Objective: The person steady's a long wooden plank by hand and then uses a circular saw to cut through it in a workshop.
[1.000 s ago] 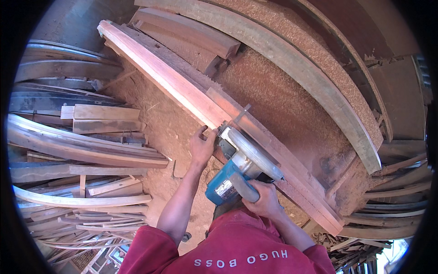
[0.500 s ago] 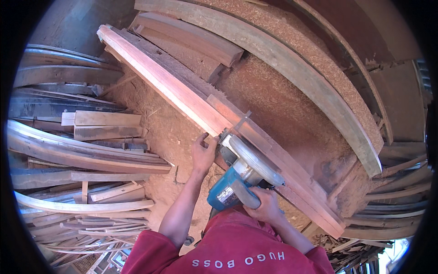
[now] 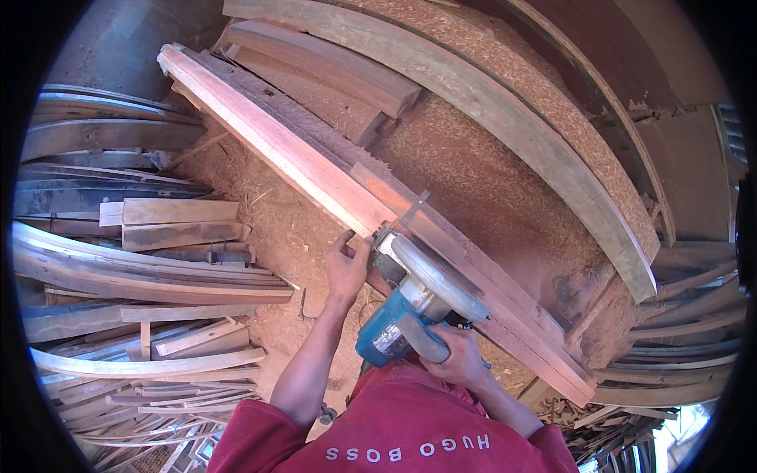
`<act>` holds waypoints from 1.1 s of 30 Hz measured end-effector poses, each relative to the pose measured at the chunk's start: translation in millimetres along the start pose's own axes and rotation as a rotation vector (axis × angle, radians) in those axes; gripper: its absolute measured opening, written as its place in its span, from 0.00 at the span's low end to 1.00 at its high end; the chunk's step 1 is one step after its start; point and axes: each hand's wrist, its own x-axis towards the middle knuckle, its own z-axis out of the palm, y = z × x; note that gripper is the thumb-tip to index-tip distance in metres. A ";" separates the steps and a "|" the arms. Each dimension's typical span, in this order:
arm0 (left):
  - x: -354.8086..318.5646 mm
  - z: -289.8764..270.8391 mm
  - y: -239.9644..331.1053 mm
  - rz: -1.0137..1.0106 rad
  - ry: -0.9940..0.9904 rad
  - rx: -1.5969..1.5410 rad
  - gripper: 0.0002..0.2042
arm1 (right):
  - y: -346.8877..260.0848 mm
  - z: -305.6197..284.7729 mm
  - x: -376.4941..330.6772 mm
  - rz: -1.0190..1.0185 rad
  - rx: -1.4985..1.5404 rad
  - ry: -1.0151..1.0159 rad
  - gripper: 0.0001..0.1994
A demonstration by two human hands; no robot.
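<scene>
Brown planks (image 3: 150, 268) lie stacked at the left, well apart from the board (image 3: 292, 158). Pink and straight, the board slants from its far left end to its near right end. Beside its near edge, at the saw's front, is the left hand (image 3: 347, 268), fingers bent; whether they pinch or merely touch, I cannot tell. The saw (image 3: 418, 292) sits on the board, its blade guard lined up with the long axis, motor hanging past the near edge. The left hand is nearer the far left stretch; behind, the right hand (image 3: 457, 356) is wrapped round the saw's handle. Rightmost, beyond the far edge, bows a curved beam (image 3: 505, 106).
</scene>
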 end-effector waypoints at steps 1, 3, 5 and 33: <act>1.2 -0.9 0.4 0.000 0.000 0.000 0.31 | -1.0 0.4 1.5 0.004 -0.001 -0.003 0.20; 3.4 -2.8 0.4 -0.004 -0.002 0.001 0.32 | -3.3 1.1 4.2 0.008 0.000 -0.005 0.20; 7.3 -4.7 -1.4 -0.007 -0.004 -0.007 0.32 | -4.5 2.8 6.7 0.012 0.002 -0.007 0.20; 37.2 -29.5 12.7 -0.033 -0.007 -0.042 0.31 | -22.3 20.1 43.6 -0.013 0.002 0.007 0.18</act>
